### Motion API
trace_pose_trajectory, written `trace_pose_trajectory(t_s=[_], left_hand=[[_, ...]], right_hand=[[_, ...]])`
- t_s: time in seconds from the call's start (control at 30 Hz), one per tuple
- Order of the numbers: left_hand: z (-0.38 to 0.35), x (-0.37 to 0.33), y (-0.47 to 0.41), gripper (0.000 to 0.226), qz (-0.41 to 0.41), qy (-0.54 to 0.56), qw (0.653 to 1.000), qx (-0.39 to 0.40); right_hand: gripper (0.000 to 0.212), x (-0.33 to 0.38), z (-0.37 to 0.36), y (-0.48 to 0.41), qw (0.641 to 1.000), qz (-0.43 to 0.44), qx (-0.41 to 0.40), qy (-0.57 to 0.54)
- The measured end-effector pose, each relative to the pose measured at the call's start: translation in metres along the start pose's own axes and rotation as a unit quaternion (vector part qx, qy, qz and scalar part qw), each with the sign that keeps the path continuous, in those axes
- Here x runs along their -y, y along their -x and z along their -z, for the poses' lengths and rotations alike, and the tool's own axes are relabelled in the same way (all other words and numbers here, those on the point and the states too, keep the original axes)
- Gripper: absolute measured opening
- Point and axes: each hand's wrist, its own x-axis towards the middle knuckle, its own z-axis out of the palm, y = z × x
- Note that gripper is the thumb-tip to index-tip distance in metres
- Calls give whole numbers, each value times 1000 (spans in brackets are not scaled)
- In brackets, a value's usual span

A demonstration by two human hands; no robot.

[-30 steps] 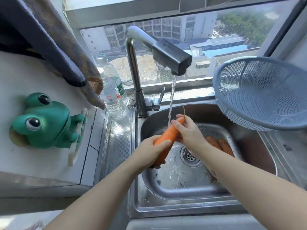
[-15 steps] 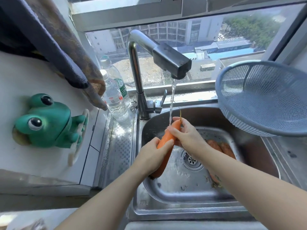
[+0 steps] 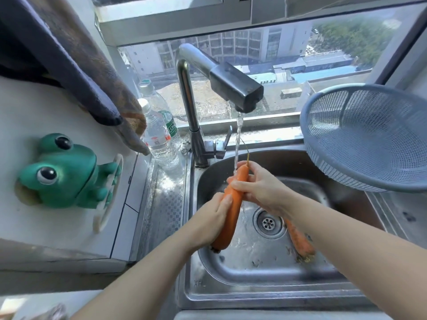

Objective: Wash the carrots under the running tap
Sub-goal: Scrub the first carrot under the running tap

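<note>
Sink point(image 3: 231, 294) holds loose carrot point(image 3: 300, 241) — left hand point(image 3: 208, 224), right hand point(image 3: 261, 188) clasp wet carrot point(image 3: 232, 211)

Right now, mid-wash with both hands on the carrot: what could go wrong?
Slip: the carrot is wet and held nearly upright, left hand low, right hand near the tip; it could slide into the sink.
Splash: the water stream lands at the tip, so spray may leave the sink.
Missed: the second carrot lies beside the drain, partly hidden under the right forearm.

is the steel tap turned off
No, a stream of water runs from the steel tap onto the long orange carrot.
</note>
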Motion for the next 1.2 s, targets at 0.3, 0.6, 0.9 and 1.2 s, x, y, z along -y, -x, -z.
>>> trace_pose_trajectory(t_s=[0.3, 0.6, 0.9, 1.2], left_hand=[[-3, 1, -5, 40, 4, 5, 1000, -13], [3, -8, -6, 50, -16, 14, 1000, -17], [-13, -18, 2, 43, -16, -70, 997, -29], [-16, -22, -2, 29, 52, 275, 959, 41]], right_hand=[[45, 2, 0, 1, 998, 24, -6, 62], [41, -1, 3, -1, 999, 36, 0, 37], [16, -20, -9, -9, 966, 115, -186, 140], [41, -15, -30, -20, 962, 52, -235, -125]])
